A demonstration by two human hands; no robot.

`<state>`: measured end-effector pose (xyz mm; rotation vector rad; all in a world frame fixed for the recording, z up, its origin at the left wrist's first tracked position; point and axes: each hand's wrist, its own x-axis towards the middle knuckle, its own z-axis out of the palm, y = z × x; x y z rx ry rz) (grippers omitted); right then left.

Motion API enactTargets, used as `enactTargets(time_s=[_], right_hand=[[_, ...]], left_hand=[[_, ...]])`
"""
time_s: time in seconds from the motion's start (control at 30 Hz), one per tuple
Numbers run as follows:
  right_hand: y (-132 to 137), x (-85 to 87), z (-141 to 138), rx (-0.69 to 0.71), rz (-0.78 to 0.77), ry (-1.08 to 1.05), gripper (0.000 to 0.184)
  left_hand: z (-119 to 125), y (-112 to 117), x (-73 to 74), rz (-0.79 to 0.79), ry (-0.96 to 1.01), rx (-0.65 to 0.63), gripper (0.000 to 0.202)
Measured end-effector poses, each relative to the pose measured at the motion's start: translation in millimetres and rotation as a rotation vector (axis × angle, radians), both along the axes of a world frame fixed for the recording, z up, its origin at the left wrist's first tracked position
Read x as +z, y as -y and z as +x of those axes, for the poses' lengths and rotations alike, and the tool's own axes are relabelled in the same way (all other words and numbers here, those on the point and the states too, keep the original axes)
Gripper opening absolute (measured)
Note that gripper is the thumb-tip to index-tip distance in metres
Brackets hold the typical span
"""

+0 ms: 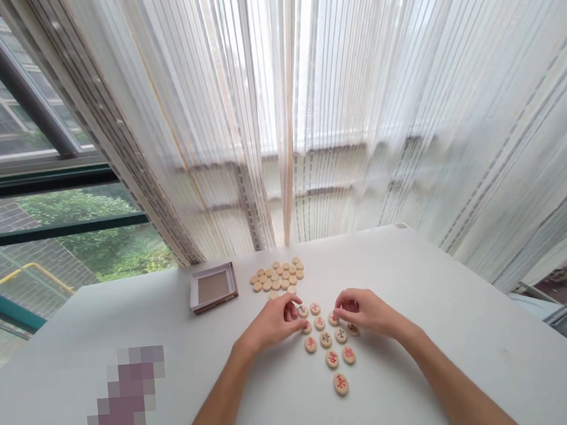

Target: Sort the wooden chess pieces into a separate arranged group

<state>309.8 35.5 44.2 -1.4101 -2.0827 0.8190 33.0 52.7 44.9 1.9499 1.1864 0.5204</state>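
Round wooden Chinese chess pieces lie in a loose cluster on the white table, with red or black characters facing up. My left hand (278,319) rests at the cluster's left edge, thumb and index finger apart. Its thumb touches a red-marked piece (306,327), and a black-marked piece (303,310) sits beside the fingers. On the right, my right hand (362,311) has its fingertips closed on another chess piece (333,318), which they partly cover. A black-marked piece (353,329) lies under that hand. Nearest me is a red-marked piece (341,384).
Behind my left hand, several chess pieces (275,276) sit grouped with no characters showing. An open shallow box (213,288) stands to their left on the white table (385,257). Sheer striped curtains (275,108) hang beyond the table, and a window is at left.
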Motion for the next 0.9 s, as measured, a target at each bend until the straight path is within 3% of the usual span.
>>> enactTargets(time_s=[0.5,0.9], right_hand=[[5,4.9,-2,0.006,-0.045,0.029,0.025],[5,9.6,-1,0.018,-0.054,0.059,0.026]], left_hand=[[-3,5,7.6,-0.098,-0.158,-0.123,0.035],[-2,7,8.7,-0.082,-0.189,-0.132,0.033]])
